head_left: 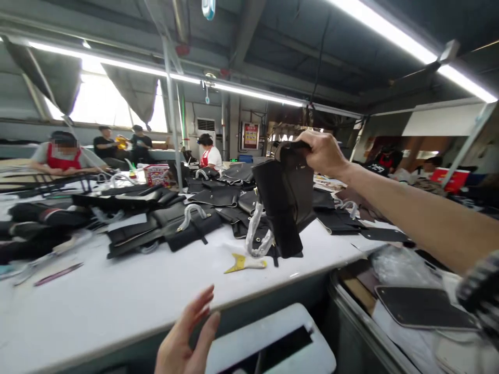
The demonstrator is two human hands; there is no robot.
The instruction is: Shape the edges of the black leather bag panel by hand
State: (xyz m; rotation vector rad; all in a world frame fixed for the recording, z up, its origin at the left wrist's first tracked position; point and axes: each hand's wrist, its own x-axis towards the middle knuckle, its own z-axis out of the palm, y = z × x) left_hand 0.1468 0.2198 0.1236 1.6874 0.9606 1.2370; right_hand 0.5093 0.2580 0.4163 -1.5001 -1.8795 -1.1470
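My right hand [323, 151] is raised over the table and closed on the top edge of a black bag piece [298, 197]. The piece hangs down from my fingers, and a handle wrapped in clear plastic [255, 231] shows at its left side. On the white tabletop just below lies a small tool with a yellow blade and a white grip [245, 263]. Low in front of the table edge, my left hand [189, 332] has its fingers apart and holds nothing. Under it is a white stool-like surface [300, 317] with a dark slot.
Black bag parts [195, 223] lie in heaps across the white table [128, 296]. A purple pen [58, 274] rests at the left. At the right stands a bin [351, 311] with plastic film and a dark panel [424, 306]. Co-workers [64, 153] sit beyond the table.
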